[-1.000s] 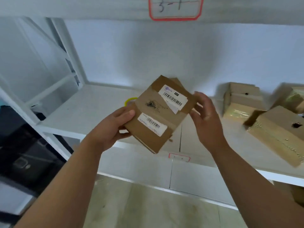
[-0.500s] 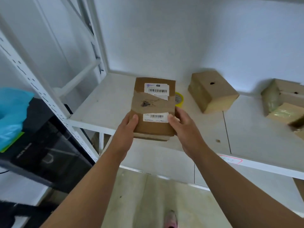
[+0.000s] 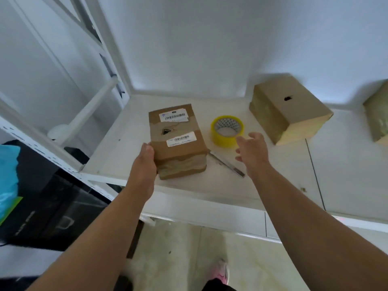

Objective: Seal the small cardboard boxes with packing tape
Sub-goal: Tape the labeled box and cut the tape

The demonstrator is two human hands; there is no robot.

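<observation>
- Shelf (image 3: 117, 156): white board that carries every item below.
- Plain box (image 3: 287, 114): lies tipped on the shelf to the right, well apart from both hands. It has glossy tape on its lower faces and one small dark hole in the top.
- Labelled box (image 3: 178, 141): the item in hand, resting near the front left of the shelf. It bears two barcode labels, old tape bands and a torn spot. It is judged light and fairly stiff, with a crumpled near face that would give under pressure (hold by the firm side walls, not the taped end). Taped areas are likely slicker than bare card.
- Left hand (image 3: 144, 162): clasps the near left corner of the labelled box, thumb at the top edge; the fingers are hidden.
- Right hand (image 3: 252, 152): fingers spread and holding nothing, just beside the tape roll.
- Tape roll (image 3: 227, 131): yellow, lying flat to the right of the labelled box. It is rigid and light, best taken by thumb in the core and fingers on the rim.
- Cutter (image 3: 228, 165): a slim tool lying between the labelled box and the right wrist.
</observation>
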